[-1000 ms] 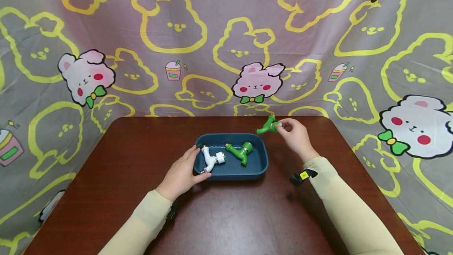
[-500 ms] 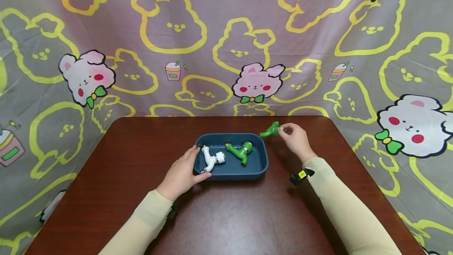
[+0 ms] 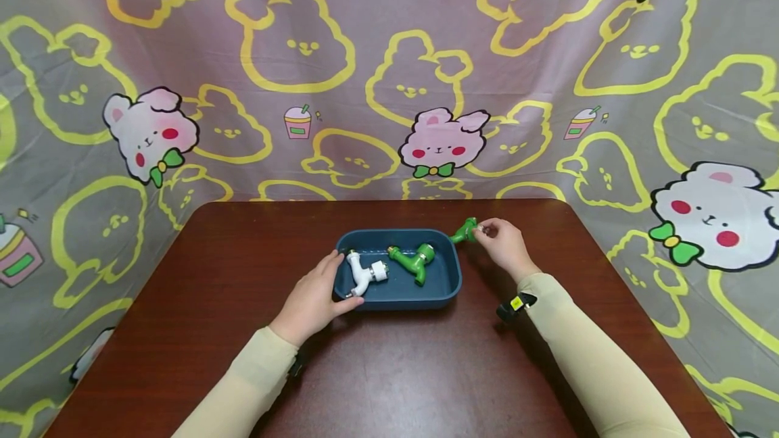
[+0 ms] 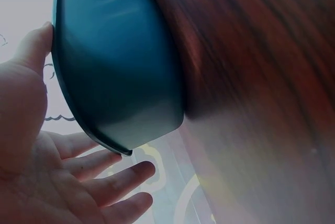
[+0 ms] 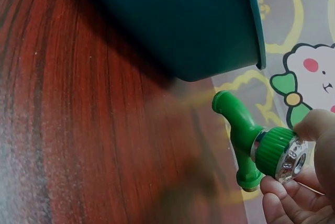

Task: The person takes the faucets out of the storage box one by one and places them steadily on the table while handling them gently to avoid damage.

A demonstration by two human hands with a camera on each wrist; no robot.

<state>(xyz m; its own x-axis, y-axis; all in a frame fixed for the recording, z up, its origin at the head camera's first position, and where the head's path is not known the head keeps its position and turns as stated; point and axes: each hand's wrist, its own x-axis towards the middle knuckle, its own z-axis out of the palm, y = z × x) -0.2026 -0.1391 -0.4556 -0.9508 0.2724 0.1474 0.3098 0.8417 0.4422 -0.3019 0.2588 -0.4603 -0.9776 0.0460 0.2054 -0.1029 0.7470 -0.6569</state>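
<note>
A dark blue plastic bin (image 3: 398,304) stands on the table with a white tap (image 3: 362,274) at its left and a green tap (image 3: 412,263) in its middle. With spread, mostly straight fingers, my left hand (image 3: 309,304) touches the bin's left end, the thumb at the near-left corner of the rim. Beyond the bin's right end, my right hand (image 3: 506,247) pinches a second green tap (image 3: 466,230) by the silver end of its ribbed knob (image 5: 273,151). The right wrist view shows its spout pointing toward the bin. Whether this tap touches the table I cannot tell.
The brown wooden table (image 3: 389,370) spreads out around the bin. A patterned cloth (image 3: 341,53) hangs behind the table and along both sides. Each wrist carries a black strap, partly under the sleeve.
My right hand has lowered slightly, turning the green tap and bringing it closer to the bin's right end. The left hand, the bin and the taps inside have stayed put.
</note>
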